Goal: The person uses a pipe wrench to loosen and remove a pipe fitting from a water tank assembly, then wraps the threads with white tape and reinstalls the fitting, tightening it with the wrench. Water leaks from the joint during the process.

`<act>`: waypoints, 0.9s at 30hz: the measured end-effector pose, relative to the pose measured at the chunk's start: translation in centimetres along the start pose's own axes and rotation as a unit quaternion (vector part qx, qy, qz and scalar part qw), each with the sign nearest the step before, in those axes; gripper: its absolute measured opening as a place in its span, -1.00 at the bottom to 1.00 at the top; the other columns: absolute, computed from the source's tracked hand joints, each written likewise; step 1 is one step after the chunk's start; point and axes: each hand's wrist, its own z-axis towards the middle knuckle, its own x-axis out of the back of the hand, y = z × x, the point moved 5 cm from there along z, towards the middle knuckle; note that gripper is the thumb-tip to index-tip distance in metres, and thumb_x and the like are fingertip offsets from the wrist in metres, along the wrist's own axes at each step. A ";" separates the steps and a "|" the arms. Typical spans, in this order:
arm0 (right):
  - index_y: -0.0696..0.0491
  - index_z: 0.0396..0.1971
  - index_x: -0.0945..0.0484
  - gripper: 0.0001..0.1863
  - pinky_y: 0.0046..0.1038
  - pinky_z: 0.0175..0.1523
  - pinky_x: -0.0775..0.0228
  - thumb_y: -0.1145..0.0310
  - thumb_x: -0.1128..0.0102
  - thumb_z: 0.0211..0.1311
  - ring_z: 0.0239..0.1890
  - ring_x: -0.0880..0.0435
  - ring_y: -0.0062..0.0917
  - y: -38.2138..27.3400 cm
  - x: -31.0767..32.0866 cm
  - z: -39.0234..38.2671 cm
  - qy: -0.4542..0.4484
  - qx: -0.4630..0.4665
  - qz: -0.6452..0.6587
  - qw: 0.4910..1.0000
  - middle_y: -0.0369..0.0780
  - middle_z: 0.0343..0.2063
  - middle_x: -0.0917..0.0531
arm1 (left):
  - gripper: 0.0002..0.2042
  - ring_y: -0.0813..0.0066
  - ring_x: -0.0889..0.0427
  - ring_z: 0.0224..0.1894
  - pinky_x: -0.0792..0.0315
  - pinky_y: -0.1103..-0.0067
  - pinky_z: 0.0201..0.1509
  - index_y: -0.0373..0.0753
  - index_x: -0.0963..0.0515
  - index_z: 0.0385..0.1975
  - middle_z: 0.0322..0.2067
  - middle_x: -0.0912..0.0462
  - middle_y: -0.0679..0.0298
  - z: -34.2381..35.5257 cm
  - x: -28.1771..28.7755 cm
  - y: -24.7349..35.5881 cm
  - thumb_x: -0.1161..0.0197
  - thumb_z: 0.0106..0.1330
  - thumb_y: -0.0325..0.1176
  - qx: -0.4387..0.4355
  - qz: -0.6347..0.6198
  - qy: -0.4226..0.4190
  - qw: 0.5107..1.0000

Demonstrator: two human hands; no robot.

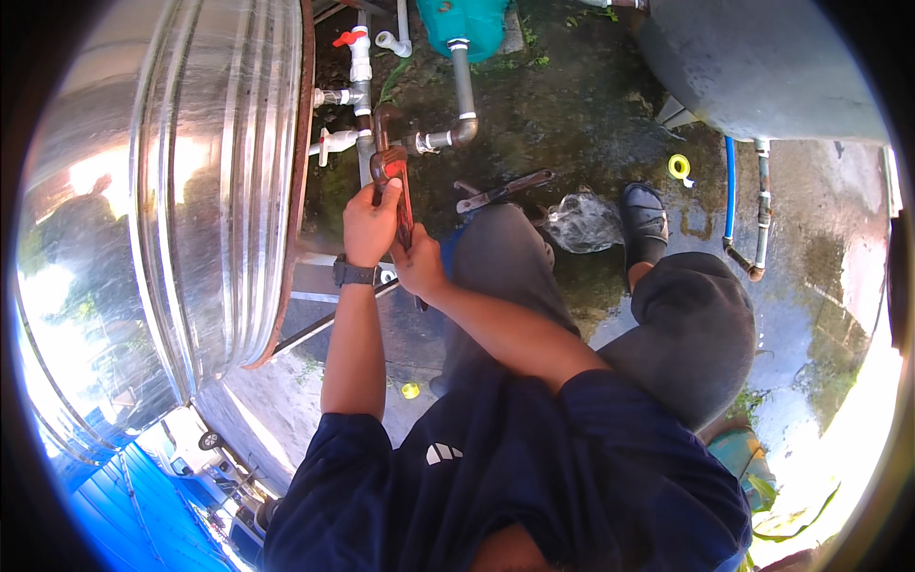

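A red pipe wrench (403,195) is held upright in front of me, its brown hook jaw reaching up among the grey pipes. My left hand (370,227) is closed around it just below the head, thumb on the red part. Lower down, the fingers of my right hand (419,264) wrap the handle. Beside the jaw runs a grey pipe (462,86) with an elbow joint (464,130). Whether the jaw grips a fitting, I cannot tell. A white valve (335,142) and a red-handled valve (358,55) sit on the upright pipe to the left.
A shiny ribbed steel tank (172,219) fills the left. On the wet ground lie another wrench (505,190), a clear plastic bag (583,223) and a yellow tape roll (679,168). A teal vessel (467,21) stands ahead; a grey tank (762,71) is at far right.
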 end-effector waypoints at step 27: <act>0.25 -0.34 -0.40 -0.69 -0.02 -0.26 -0.46 0.30 -0.25 0.30 -0.34 -0.69 0.13 0.0 0.4 -0.8 0.002 -0.068 -0.016 0.998 0.18 -0.50 -0.63 | -0.50 0.16 -0.77 -0.31 -0.60 0.38 -0.16 -0.41 -0.61 -0.40 -0.39 -0.74 -0.03 2.0 -2.2 -2.9 -0.58 -0.05 -0.05 0.079 0.132 0.034 0.988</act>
